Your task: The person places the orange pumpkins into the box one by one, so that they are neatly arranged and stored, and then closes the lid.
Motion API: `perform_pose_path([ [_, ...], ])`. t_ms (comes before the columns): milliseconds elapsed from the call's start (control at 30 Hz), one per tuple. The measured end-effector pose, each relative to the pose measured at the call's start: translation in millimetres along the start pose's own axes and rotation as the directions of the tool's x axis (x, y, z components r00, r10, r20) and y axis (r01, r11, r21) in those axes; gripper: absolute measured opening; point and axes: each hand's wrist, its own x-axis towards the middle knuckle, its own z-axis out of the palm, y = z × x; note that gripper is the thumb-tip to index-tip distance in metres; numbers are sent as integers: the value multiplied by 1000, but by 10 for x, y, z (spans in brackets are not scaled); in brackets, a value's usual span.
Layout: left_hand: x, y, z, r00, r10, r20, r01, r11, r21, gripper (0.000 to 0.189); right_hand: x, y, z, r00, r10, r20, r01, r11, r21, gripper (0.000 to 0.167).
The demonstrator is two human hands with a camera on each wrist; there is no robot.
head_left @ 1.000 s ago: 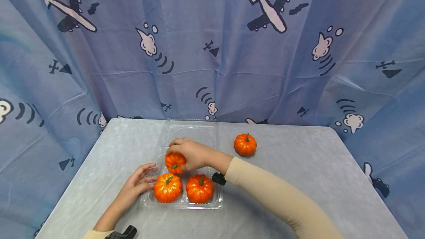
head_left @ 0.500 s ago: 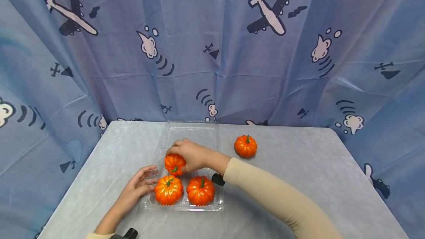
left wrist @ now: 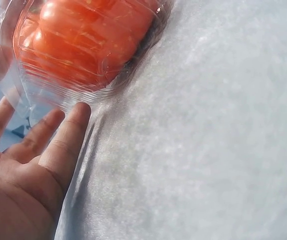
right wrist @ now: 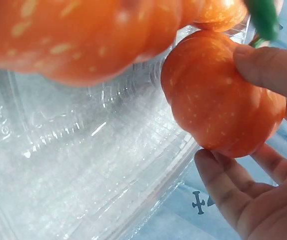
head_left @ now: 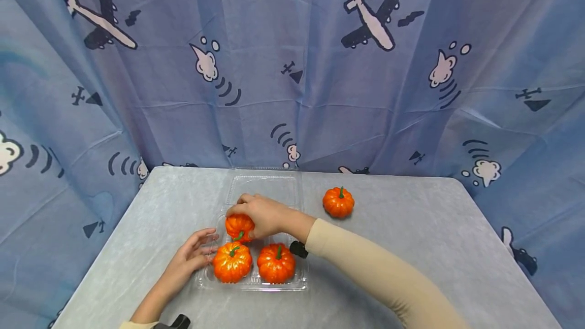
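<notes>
No words, brands or numbers can be read. The signs that show are wordless dark and pale prints on the blue, creased fabric curtain (head_left: 256, 29): two black-and-white cartoon airplanes (head_left: 374, 22) high up, one toward each side; white puffy clouds outlined in black (head_left: 206, 66), several beside black curved stripes (head_left: 234, 97); and small black cross-shaped marks (head_left: 288, 67), each beside a solid black triangle (head_left: 297, 76). One such cross also shows in the right wrist view.
</notes>
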Motion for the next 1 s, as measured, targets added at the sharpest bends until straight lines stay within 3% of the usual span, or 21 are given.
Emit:
perform_pose_path([
  [267, 5, -8, -2, 1000, 14, 1, -14, 1000, 8, 57, -28, 73, 7, 1000, 3, 6, -4, 993, 115, 55],
  [500, 5, -29, -3, 1000, 28, 4, -28, 1000, 5, 57, -54, 62, -17, 998, 63, 7, -63, 986, 154, 53],
  [1000, 4, -45, -11, 999, 37, 10, -37, 999, 0, 57, -5, 34, 27, 998, 55, 9, -56, 995, 84, 54],
])
